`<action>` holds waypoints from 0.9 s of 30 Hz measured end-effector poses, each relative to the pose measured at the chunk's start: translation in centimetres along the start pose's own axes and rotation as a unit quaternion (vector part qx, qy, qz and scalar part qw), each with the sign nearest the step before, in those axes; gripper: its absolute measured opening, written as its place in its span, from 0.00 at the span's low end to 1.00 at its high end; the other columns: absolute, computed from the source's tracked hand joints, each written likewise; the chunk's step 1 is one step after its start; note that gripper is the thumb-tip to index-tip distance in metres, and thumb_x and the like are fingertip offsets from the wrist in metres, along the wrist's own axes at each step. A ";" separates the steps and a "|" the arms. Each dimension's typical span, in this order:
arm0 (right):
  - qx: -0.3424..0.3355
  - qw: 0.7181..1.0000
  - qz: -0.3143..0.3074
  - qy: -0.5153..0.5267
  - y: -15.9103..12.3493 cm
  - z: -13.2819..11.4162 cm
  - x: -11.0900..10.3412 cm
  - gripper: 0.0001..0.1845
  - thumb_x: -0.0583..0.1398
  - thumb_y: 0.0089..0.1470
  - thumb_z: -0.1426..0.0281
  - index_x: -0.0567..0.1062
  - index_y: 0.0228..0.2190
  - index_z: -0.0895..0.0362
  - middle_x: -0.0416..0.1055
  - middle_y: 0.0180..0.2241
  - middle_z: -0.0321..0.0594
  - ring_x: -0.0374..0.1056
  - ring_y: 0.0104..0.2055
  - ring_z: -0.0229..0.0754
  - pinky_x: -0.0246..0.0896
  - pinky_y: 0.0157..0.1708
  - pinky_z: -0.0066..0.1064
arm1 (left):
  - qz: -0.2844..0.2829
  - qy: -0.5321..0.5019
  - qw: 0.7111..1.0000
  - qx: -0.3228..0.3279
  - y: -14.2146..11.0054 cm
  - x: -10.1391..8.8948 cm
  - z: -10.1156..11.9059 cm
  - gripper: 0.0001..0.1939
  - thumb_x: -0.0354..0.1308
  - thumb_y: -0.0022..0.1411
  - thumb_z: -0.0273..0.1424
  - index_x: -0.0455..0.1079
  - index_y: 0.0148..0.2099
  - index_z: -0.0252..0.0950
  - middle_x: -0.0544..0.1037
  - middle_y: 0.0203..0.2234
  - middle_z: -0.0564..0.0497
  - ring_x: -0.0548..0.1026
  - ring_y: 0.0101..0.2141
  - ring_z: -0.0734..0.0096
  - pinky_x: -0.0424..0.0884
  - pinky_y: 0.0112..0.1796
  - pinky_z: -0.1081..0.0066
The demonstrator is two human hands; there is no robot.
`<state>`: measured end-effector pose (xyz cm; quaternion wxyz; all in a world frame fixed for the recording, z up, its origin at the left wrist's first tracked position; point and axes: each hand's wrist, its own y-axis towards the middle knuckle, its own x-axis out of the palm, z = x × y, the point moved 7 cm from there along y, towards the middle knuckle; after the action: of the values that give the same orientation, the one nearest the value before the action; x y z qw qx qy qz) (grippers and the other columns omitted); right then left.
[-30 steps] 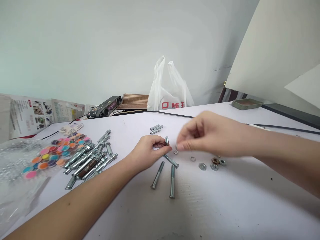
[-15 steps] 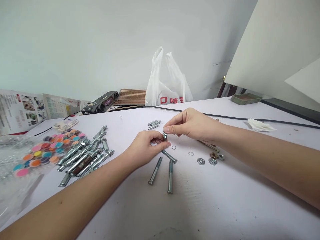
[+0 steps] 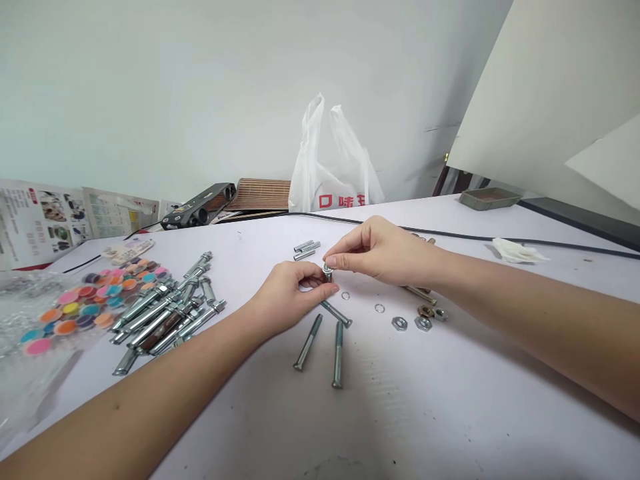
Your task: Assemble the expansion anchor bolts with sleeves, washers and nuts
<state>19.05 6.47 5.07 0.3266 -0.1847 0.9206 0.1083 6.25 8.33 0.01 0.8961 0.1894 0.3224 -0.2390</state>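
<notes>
My left hand [image 3: 293,293] is closed, thumb and fingers pinching an upright metal bolt [image 3: 329,279] whose lower part they hide. At its top sits a small metal ring [image 3: 327,269]; whether it is a nut or a washer I cannot tell. My right hand [image 3: 377,252] pinches this ring between thumb and forefinger. Below the hands lie three loose bolts [image 3: 339,357], one partly behind my left thumb. Two thin ring washers [image 3: 380,308] rest to the right, beside several hex nuts [image 3: 399,323], one of them brownish. Short metal sleeves [image 3: 307,250] lie just behind my hands.
Left of my arm is a pile of expansion bolts [image 3: 165,313], then colourful discs [image 3: 90,310] and clear plastic wrap [image 3: 30,373]. A white plastic bag [image 3: 333,173] stands behind. At right are a crumpled tissue [image 3: 517,251], a shallow tray [image 3: 489,199] and a black cable [image 3: 460,235].
The ring at the bolt's top has tilted, so more of its face shows. Both hands keep their pinch in nearly the same place. The whole view has shifted slightly.
</notes>
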 end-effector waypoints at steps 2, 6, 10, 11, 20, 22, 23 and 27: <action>-0.004 1.000 0.012 -0.023 -0.1 -0.3 -0.3 0.17 0.60 0.54 0.58 0.83 0.34 0.56 0.76 0.29 0.38 0.63 0.28 0.38 0.56 0.27 0.31 | 0.002 0.002 1.000 0.004 0.0 0.0 0.0 0.15 0.59 0.58 0.42 0.73 0.30 0.34 0.75 0.25 0.54 0.68 0.29 0.73 0.64 0.33 0.72; 0.017 0.993 0.021 -0.111 -1.1 -0.8 -2.2 0.20 0.56 0.56 0.54 0.82 0.32 0.54 0.66 0.20 0.33 0.52 0.20 0.33 0.46 0.20 0.30 | 0.003 0.007 1.000 0.005 -0.1 -0.1 0.2 0.15 0.59 0.58 0.42 0.71 0.28 0.34 0.74 0.24 0.55 0.67 0.28 0.74 0.64 0.32 0.73; 0.116 0.963 -0.156 -0.188 -3.8 0.9 -2.3 0.21 0.60 0.51 0.49 0.80 0.27 0.53 0.71 0.22 0.35 0.61 0.22 0.36 0.51 0.20 0.29 | -0.008 -0.005 1.000 -0.001 -0.1 0.0 0.1 0.15 0.59 0.58 0.42 0.74 0.31 0.34 0.78 0.28 0.53 0.72 0.31 0.71 0.66 0.35 0.72; 0.135 0.949 -0.196 -0.209 -4.5 1.5 -2.0 0.21 0.60 0.49 0.48 0.79 0.27 0.53 0.73 0.24 0.37 0.65 0.24 0.38 0.53 0.21 0.30 | -0.013 -0.010 1.000 -0.003 -0.1 0.1 0.1 0.15 0.59 0.58 0.43 0.74 0.32 0.34 0.78 0.29 0.52 0.73 0.32 0.70 0.66 0.35 0.71; 0.164 0.921 -0.185 -0.300 -5.7 3.4 -1.1 0.15 0.61 0.48 0.53 0.76 0.24 0.51 0.75 0.28 0.36 0.69 0.24 0.42 0.54 0.17 0.32 | -0.021 -0.013 1.000 -0.017 -0.1 0.1 -0.1 0.14 0.59 0.58 0.42 0.75 0.33 0.35 0.79 0.29 0.54 0.74 0.33 0.71 0.67 0.36 0.72; 0.143 0.937 -0.186 -0.259 -5.2 2.5 -1.4 0.14 0.61 0.50 0.54 0.77 0.25 0.50 0.75 0.26 0.34 0.69 0.24 0.41 0.56 0.18 0.31 | -0.022 -0.018 1.000 -0.014 -0.1 0.1 0.0 0.14 0.60 0.58 0.42 0.75 0.33 0.35 0.79 0.29 0.54 0.74 0.33 0.71 0.67 0.37 0.72; 0.126 0.949 -0.172 -0.233 -4.8 1.8 -1.6 0.13 0.61 0.50 0.55 0.78 0.27 0.50 0.76 0.26 0.33 0.69 0.25 0.40 0.58 0.19 0.31 | -0.022 -0.018 1.000 -0.010 -0.1 0.1 0.0 0.14 0.60 0.58 0.42 0.75 0.33 0.35 0.79 0.29 0.54 0.74 0.33 0.72 0.66 0.37 0.73; -0.001 0.986 -0.024 -0.163 -2.4 -1.6 -2.6 0.08 0.63 0.51 0.62 0.80 0.33 0.49 0.78 0.31 0.32 0.72 0.32 0.39 0.66 0.29 0.30 | -0.019 -0.011 1.000 0.011 0.0 0.1 0.1 0.14 0.60 0.58 0.41 0.73 0.30 0.35 0.75 0.24 0.56 0.69 0.29 0.75 0.64 0.33 0.74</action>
<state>21.00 4.47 7.77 0.4741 -0.1867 0.8505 0.1302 6.38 8.24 0.06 0.8927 0.1904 0.3132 -0.2621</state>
